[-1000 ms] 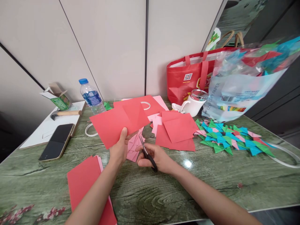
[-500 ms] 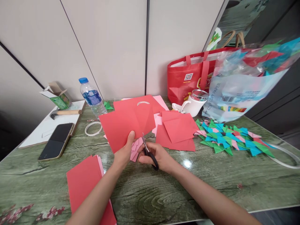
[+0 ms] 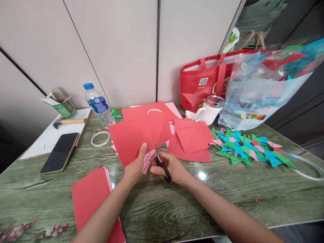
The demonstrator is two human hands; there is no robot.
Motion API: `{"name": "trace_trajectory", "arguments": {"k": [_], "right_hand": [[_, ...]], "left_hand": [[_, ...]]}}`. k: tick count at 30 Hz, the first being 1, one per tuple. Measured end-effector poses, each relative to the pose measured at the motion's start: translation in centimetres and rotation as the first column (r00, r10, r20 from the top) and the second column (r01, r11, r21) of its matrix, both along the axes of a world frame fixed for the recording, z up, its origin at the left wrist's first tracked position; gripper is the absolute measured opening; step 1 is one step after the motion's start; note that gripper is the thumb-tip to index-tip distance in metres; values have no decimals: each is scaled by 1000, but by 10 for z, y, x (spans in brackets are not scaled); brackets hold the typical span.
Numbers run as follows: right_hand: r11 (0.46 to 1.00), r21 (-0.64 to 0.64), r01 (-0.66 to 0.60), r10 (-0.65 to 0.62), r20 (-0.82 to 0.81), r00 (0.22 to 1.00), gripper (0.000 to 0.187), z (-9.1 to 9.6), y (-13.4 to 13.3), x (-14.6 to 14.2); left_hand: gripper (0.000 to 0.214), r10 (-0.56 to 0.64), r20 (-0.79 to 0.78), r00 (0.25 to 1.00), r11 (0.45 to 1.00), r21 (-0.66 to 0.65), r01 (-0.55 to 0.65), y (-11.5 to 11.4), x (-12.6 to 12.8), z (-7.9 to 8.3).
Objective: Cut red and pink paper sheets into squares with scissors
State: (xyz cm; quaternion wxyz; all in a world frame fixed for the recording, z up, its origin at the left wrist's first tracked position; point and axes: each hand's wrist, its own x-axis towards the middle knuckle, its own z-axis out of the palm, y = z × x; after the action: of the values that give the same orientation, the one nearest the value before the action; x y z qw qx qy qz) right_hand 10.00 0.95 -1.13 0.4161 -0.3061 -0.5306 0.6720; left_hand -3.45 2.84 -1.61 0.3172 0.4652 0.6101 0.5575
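Note:
My left hand (image 3: 136,162) grips a sheet of red paper (image 3: 129,136) by its lower edge, thumb on top. In my right hand (image 3: 169,167) is a pair of black-handled scissors (image 3: 163,165), blades pointing up at the paper's lower right edge. Whether the blades are cutting into it I cannot tell. Beneath the held sheet, pink paper pieces (image 3: 146,162) show in part. Just right of the scissors lies a pile of red paper squares (image 3: 193,140). Behind, another red sheet (image 3: 162,109) lies with a white arc-shaped piece on it. A stack of red and pink paper (image 3: 88,199) sits by my left forearm.
On the left are a phone (image 3: 60,152), a hammer (image 3: 72,121), a tape roll (image 3: 100,138) and a water bottle (image 3: 98,105). Folded paper pieces (image 3: 250,148), a white mug (image 3: 210,109), a red bag (image 3: 194,87) and a plastic bag (image 3: 248,101) occupy the right.
The held red sheet has shifted slightly to the right and down, its right part now reaching nearer the pile of squares. Both hands keep their grips.

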Motion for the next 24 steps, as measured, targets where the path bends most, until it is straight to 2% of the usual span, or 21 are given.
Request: {"name": "trace_trajectory", "arguments": {"k": [8,12,17,24], "right_hand": [[999,8,37,-37,25,999,35,-1,0,-1],[999,25,34,-34,26,999,37,-2,0,-2],[998,55,-6,4,27,1000,43,1,0,-1],[998,55,9,-10,27,1000,41,-1,1,0]], "left_hand": [[42,27,62,998,1000,-10,-26,-1,1,4],[45,22,30,999,999,-39,-21,-2,1,4],[44,-37,-45,998,995,-92,33,-3,-1,0],[44,-39,-28,999,994,-103,36,-2,-2,-7]]}}
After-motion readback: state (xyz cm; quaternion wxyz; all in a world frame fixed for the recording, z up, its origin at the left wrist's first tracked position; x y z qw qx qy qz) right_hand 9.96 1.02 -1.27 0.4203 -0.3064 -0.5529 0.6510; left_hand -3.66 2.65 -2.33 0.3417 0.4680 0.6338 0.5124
